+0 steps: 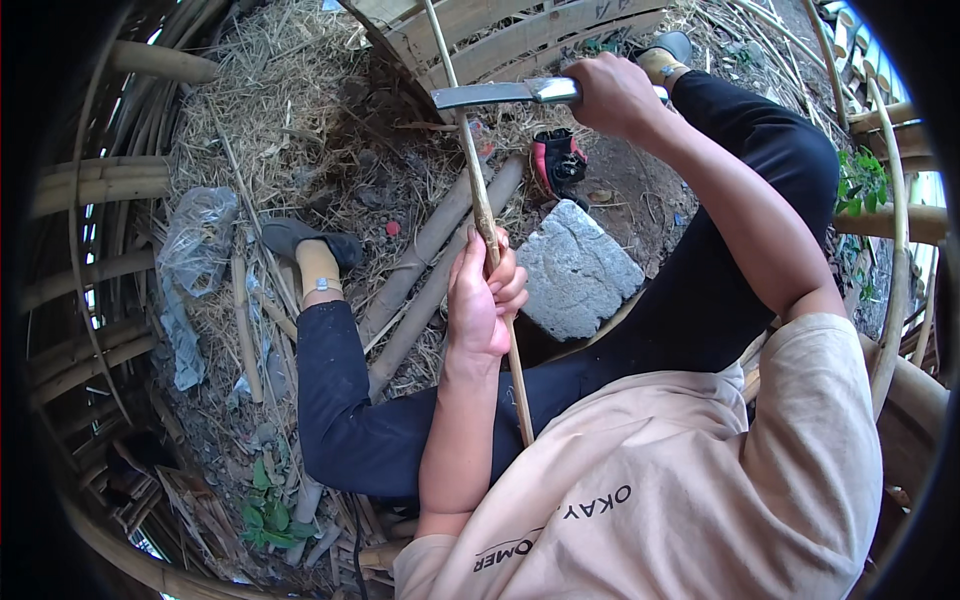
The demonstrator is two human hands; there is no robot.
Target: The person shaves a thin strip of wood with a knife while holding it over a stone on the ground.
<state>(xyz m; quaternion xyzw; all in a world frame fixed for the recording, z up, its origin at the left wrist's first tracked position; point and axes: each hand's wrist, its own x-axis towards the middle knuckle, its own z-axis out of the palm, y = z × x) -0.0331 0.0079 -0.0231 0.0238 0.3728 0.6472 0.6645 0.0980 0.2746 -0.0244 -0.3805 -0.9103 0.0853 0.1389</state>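
A long, thin bamboo strip (476, 165) runs from my lap up past the top edge of the view, slightly tilted. My left hand (485, 290) is closed around its middle, above my thigh. In my right hand (612, 95) is the handle of a large knife (490, 94) with a broad metal blade pointing left. The blade lies across the strip's upper part, touching or just over it; I cannot tell which. My right fingers wrap the handle, and its end shows past my fist.
A rough grey stone block (575, 270) lies between my legs, with a red and black glove (560, 163) beyond it. Two bamboo poles (425, 250) rest on straw-covered ground. A clear plastic bag (200, 240) lies left. A wooden slatted panel (500, 45) stands ahead; bamboo rails (105, 185) line the left.
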